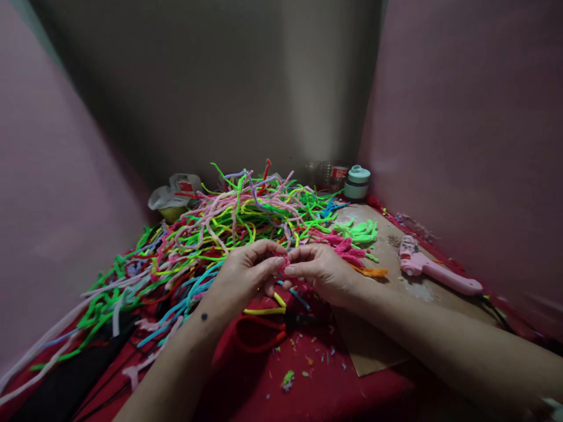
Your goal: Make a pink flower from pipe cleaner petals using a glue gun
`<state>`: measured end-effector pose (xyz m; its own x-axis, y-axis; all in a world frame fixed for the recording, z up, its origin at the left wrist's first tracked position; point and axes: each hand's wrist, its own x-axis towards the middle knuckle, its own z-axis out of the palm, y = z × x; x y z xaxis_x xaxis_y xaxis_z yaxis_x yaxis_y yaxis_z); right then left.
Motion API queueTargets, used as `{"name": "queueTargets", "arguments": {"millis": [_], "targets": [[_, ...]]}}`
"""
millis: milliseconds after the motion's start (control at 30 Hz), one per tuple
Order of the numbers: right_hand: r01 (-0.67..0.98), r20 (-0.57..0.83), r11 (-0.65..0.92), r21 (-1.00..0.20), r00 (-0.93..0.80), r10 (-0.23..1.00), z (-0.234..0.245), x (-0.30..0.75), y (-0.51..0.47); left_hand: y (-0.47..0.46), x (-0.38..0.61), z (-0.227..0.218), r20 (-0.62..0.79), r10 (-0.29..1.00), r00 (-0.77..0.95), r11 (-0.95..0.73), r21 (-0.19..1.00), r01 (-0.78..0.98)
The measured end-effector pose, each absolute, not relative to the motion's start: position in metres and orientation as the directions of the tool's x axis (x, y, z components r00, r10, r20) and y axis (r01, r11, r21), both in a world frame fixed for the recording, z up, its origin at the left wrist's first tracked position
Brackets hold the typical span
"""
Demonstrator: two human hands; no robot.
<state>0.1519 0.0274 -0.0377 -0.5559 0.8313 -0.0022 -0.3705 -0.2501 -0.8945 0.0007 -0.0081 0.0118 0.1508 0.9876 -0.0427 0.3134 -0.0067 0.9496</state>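
My left hand and my right hand meet at the middle of the view, fingertips pinched together on a small pink pipe cleaner piece. Behind them lies a big heap of coloured pipe cleaners, green, pink, yellow, blue and lilac. Red-handled scissors lie on the red cloth just below my hands, beside a yellow pipe cleaner.
A pink glue gun rests on a cardboard sheet at the right. Folded green and pink pieces lie on the cardboard. A teal-lidded jar, a clear bottle and a white bag stand at the back. Pink walls close both sides.
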Motion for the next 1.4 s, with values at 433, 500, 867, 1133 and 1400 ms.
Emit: {"name": "queueTargets", "arguments": {"millis": [433, 500, 867, 1133, 1400], "targets": [[0.048, 0.075, 0.114, -0.992, -0.503, 0.861, -0.029, 0.154, 0.019, -0.009, 0.003, 0.003, 0.237, 0.971, 0.044, -0.207, 0.73, 0.651], [0.039, 0.071, 0.103, -0.994, -0.495, 0.866, -0.029, 0.154, 0.018, -0.008, 0.003, 0.004, 0.259, 0.965, 0.04, -0.22, 0.72, 0.658], [-0.061, 0.025, -0.008, -0.998, -0.515, 0.857, -0.028, 0.155, 0.018, -0.01, 0.002, 0.012, 0.036, 0.994, 0.098, -0.08, 0.871, 0.484], [-0.052, 0.027, 0.001, -0.999, -0.496, 0.868, -0.029, 0.152, 0.016, -0.009, 0.003, 0.01, 0.24, 0.959, 0.15, -0.276, 0.676, 0.684], [-0.091, 0.061, 0.02, -0.996, -0.479, 0.876, -0.026, 0.154, 0.016, -0.008, 0.002, 0.006, -0.03, 0.994, 0.104, 0.003, 0.968, 0.249]]}}
